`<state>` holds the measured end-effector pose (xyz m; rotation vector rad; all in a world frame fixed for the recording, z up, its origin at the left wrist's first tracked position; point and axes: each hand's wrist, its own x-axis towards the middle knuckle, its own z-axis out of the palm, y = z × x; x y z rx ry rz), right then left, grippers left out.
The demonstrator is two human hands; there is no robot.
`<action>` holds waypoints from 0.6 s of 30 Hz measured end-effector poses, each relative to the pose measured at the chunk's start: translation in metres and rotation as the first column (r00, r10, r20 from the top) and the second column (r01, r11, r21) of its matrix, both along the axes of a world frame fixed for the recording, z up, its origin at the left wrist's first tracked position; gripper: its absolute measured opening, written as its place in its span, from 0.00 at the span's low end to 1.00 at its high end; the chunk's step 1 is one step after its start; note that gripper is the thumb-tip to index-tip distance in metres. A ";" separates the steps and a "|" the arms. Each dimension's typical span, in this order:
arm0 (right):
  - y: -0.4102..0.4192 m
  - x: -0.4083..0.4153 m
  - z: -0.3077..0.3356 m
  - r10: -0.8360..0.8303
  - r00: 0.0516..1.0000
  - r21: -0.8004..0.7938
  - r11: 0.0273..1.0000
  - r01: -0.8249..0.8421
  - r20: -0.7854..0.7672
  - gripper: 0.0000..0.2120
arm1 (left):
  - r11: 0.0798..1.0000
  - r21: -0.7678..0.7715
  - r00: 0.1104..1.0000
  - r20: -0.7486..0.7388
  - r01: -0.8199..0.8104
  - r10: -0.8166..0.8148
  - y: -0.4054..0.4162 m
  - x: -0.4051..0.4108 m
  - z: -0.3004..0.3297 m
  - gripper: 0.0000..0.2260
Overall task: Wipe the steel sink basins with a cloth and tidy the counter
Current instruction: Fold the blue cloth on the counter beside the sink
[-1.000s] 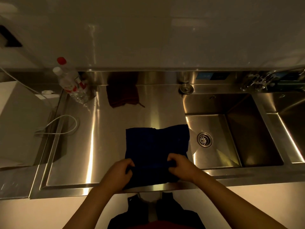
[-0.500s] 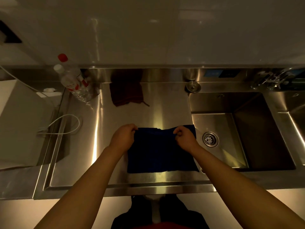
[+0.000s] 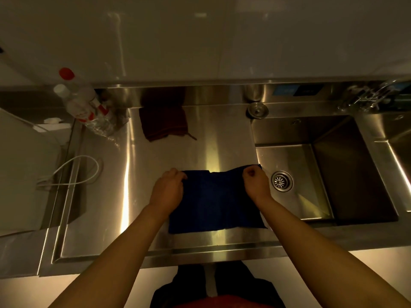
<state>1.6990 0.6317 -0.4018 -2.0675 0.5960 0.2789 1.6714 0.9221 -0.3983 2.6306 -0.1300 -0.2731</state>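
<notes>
A dark blue cloth (image 3: 214, 203) lies folded flat on the steel counter (image 3: 106, 196), just left of the sink basin (image 3: 295, 165). My left hand (image 3: 166, 190) pinches its far left corner. My right hand (image 3: 254, 183) pinches the far right corner, close to the basin's edge. A round drain (image 3: 282, 181) sits in the basin floor. A second basin (image 3: 400, 150) shows at the far right edge.
A dark red cloth (image 3: 164, 122) lies at the back of the counter. Plastic bottles (image 3: 84, 105) with red and white caps stand at the back left. A sink strainer (image 3: 258, 109) rests behind the basin, taps (image 3: 367, 96) at the back right, a white cable (image 3: 73, 172) on the left.
Both hands lifted the cloth's near edge and carried it away from me onto the far edge, folding the cloth in half. In the last half second they barely moved.
</notes>
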 end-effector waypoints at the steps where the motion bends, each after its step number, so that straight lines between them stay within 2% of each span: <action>1: -0.009 -0.005 0.000 -0.007 1.000 -0.030 1.000 0.007 0.008 0.05 | 0.998 -0.023 0.998 -0.008 0.057 -0.058 -0.005 -0.012 0.001 0.13; 5: -0.048 -0.036 -0.007 -0.044 0.997 -0.134 0.990 0.035 -0.064 0.21 | 0.978 -0.035 0.977 -0.052 0.204 -0.205 -0.023 -0.062 -0.005 0.13; 7: -0.064 -0.053 -0.011 -0.055 0.975 -0.092 0.995 0.035 -0.214 0.29 | 0.982 -0.041 0.979 -0.082 0.185 -0.187 -0.025 -0.079 -0.010 0.16; 9: -0.072 -0.072 -0.015 0.040 0.937 -0.078 0.994 -0.072 -0.347 0.29 | 0.991 -0.038 0.984 -0.115 0.130 -0.133 -0.021 -0.089 -0.015 0.17; 12: -0.073 -0.097 -0.020 0.080 0.957 -0.187 0.973 -0.136 -0.280 0.24 | 0.996 -0.024 0.988 -0.126 0.087 -0.089 -0.015 -0.096 -0.021 0.17; 14: -0.068 -0.105 -0.020 0.092 0.973 -0.236 0.961 -0.142 -0.211 0.28 | 0.996 -0.028 0.990 -0.115 0.082 -0.085 -0.014 -0.096 -0.022 0.17; 18: -0.061 -0.112 -0.017 0.183 0.965 -0.216 0.951 -0.223 -0.189 0.36 | 0.996 -0.048 0.992 -0.104 0.070 -0.074 -0.013 -0.096 -0.022 0.16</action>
